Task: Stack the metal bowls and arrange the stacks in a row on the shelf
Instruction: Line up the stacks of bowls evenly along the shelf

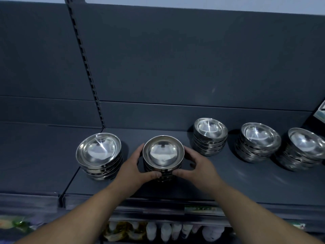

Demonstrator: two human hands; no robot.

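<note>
Five stacks of metal bowls are on the dark shelf (228, 182): the leftmost stack (98, 155), the second stack (163, 154), and further right the third stack (210, 136), the fourth stack (260, 140) and the fifth stack (306, 148). The left hand (133, 166) and the right hand (197, 164) both grip the second stack, with the fingers curled round its sides and the thumbs (153, 174) meeting low at its front. Whether its base touches the shelf I cannot tell, because the thumbs hide it.

This stack stands near the leftmost one and well apart from the third, which seems to be deeper on the shelf. I judge that the step is to position it in the row. The grip should stay low, so the bottom bowl comes along, and the stack must be kept level, because smooth bowls slip easily. It probably belongs more to the right and a little back, with equal gaps on both sides.
</note>
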